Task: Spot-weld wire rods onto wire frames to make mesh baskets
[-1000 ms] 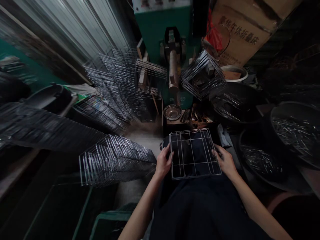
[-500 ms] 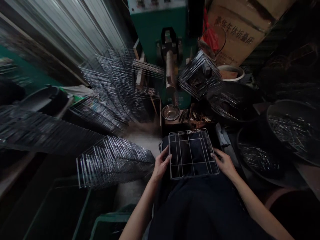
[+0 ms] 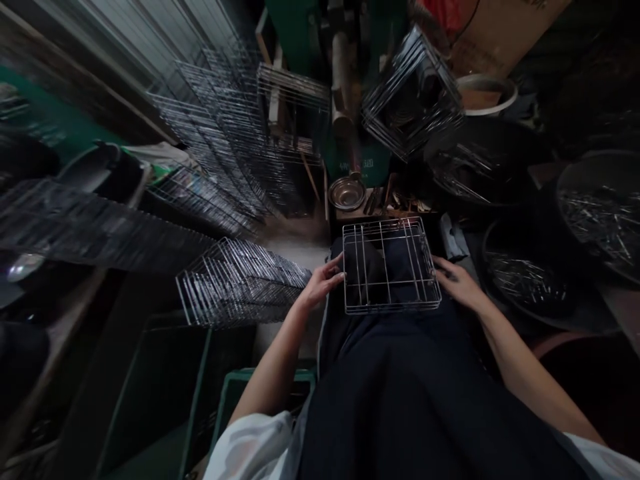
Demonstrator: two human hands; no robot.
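A rectangular wire rack, with crossing silver wires and doubled edges, is level over my lap. My left hand grips its left side, thumb and fingertips at the edge wire. On the opposite side my right hand holds the right edge by the fingertips, which are slightly blurred. Dark cloth shows through the grid. Just left of my left hand stands a row of closely packed wire racks. In front is a green machine with a thick metal cylinder above a small metal bowl.
More wire racks are stacked at the back left. Square wire frames hang right of the cylinder. Dark basins on the right hold loose metal wire pieces. A green-rimmed crate sits low at the left, and a cardboard box stands behind.
The view has tipped downward, so the surroundings sit higher in the picture. The wire rack remains between my hands, and its near side now shows a doubled edge.
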